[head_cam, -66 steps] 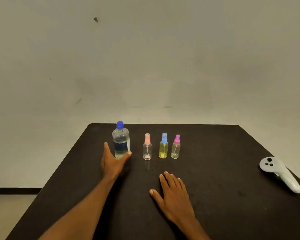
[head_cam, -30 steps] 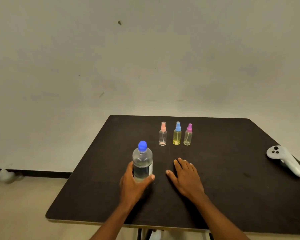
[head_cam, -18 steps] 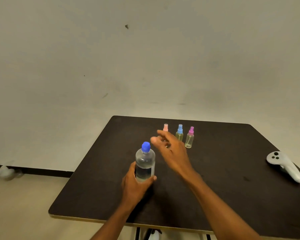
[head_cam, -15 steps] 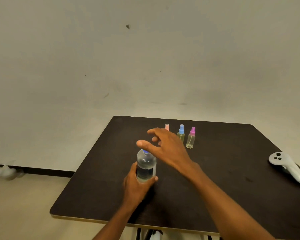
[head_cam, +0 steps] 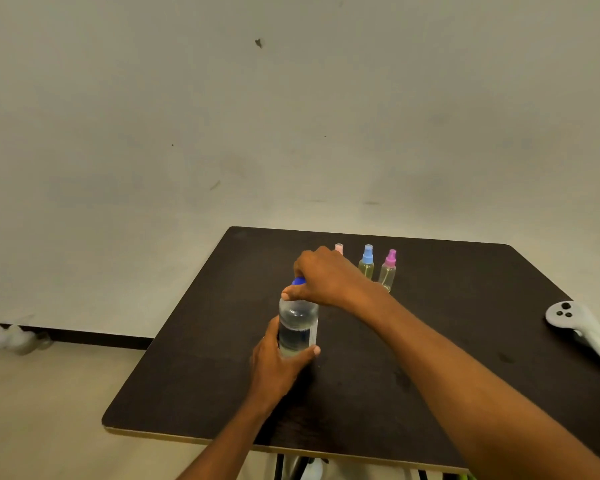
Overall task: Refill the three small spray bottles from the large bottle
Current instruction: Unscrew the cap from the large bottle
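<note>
**Two hands on the big bottle**

One large bottle stands straight up near the front of the dark desk. Its long side runs up and down, and its blue cap points up. The left hand has its grip wrapped round the bottle's lower part. The right hand has its grip curled round the cap. Behind them three small spray bottles stand upright in a row. They are the pink-topped bottle, mostly hidden by the right hand, the blue-topped bottle and the purple-topped bottle. One white controller lies by the desk's right edge.

Dim, warm, even light; soft shadows, wide-angle bending at edges, slightly soft focus
</note>
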